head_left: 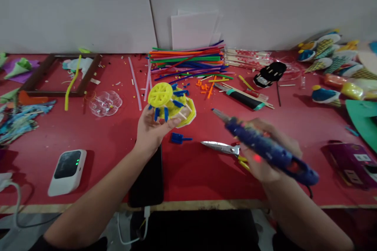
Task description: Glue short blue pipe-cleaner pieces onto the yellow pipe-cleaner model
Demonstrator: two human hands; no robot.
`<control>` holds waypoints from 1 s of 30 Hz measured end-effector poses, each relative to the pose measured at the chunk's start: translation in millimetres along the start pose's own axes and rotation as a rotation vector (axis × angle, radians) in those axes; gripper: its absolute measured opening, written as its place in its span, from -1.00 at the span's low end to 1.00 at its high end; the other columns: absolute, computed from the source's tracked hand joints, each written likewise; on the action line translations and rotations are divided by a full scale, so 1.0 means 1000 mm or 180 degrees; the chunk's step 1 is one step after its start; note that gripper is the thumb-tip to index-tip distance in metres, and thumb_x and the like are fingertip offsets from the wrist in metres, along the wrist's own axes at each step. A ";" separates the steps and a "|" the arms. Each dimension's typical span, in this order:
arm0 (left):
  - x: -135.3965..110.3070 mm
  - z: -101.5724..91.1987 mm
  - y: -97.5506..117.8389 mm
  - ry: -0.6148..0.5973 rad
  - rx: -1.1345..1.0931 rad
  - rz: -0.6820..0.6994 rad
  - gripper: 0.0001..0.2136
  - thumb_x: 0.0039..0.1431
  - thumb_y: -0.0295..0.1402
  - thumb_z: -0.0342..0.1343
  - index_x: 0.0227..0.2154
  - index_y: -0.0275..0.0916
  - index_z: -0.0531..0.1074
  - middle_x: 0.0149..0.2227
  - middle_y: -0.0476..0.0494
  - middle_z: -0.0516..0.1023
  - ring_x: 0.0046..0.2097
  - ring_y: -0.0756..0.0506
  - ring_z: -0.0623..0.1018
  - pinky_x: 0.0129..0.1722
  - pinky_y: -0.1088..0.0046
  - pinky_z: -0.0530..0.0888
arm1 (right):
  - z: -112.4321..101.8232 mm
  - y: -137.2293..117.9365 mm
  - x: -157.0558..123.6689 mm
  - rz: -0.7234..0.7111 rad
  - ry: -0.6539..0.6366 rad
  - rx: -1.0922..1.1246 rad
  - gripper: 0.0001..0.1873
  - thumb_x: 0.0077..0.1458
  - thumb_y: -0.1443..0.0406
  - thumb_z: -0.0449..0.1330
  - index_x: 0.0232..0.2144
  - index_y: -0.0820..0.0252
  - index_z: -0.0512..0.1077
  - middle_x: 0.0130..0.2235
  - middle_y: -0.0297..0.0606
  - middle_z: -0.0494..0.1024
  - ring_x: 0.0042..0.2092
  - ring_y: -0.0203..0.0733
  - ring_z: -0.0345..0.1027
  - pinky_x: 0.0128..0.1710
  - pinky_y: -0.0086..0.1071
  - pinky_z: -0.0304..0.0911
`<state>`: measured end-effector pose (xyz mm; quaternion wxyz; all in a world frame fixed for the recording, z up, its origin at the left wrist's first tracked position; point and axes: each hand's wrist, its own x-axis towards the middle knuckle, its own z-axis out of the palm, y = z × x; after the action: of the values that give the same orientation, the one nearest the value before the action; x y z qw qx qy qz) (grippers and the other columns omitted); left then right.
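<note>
My left hand (151, 125) is closed around a small model (171, 104) made of yellow wheel-shaped discs with blue paddle pieces and thin sticks, held just above the red table (103, 145). My right hand (269, 153) grips a blue hot glue gun (265, 147), blurred by motion, its metal nozzle pointing left toward the model but still apart from it. A loose blue paddle piece (178, 138) lies on the table below the model. Scissors (225, 149) with yellow handles lie beside my right hand.
A pile of coloured straws (188, 60) lies at the back, with orange bits and a craft knife (244, 98) nearby. A white device with green lights (68, 170) sits front left, a dark phone (149, 180) under my left forearm, a wooden frame (57, 74) back left, craft pieces (332, 62) right.
</note>
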<state>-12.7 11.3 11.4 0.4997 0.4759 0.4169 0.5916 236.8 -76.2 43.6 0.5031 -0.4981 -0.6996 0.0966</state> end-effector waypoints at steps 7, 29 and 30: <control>-0.017 -0.011 -0.012 -0.0036 0.0360 0.0393 -0.27 -0.27 -0.21 0.59 0.02 -0.07 0.41 0.04 -0.16 0.59 0.10 -0.26 0.63 0.09 0.15 0.62 | 0.012 -0.010 0.005 -0.0545 -0.0769 -0.0022 -0.68 0.03 0.40 0.10 -0.12 0.11 0.39 -0.32 -0.21 0.60 -0.36 -0.15 0.53 -0.41 -0.30 0.43; -0.022 -0.007 -0.003 -0.0145 0.0782 0.0783 -0.35 -0.17 -0.19 0.55 0.02 -0.02 0.43 0.17 -0.19 0.49 0.28 -0.34 0.46 0.22 0.03 0.53 | 0.011 -0.004 0.004 -0.0379 -0.0708 -0.0355 -0.76 -0.01 0.35 0.11 -0.22 0.04 0.36 -0.44 -0.34 0.46 -0.46 -0.20 0.38 -0.48 -0.32 0.31; -0.022 -0.007 -0.004 -0.0154 0.0772 0.0804 -0.36 -0.17 -0.20 0.55 0.02 -0.02 0.43 0.17 -0.18 0.49 0.28 -0.33 0.47 0.22 0.02 0.52 | 0.011 -0.004 0.004 -0.0380 -0.0698 -0.0366 -0.76 -0.02 0.35 0.12 -0.23 0.05 0.36 -0.44 -0.34 0.45 -0.46 -0.20 0.38 -0.48 -0.33 0.31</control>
<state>-18.3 -9.5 3.0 0.3702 0.5953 0.4099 0.5835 225.5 -71.0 43.1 0.3990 -0.4700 -0.7832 0.0801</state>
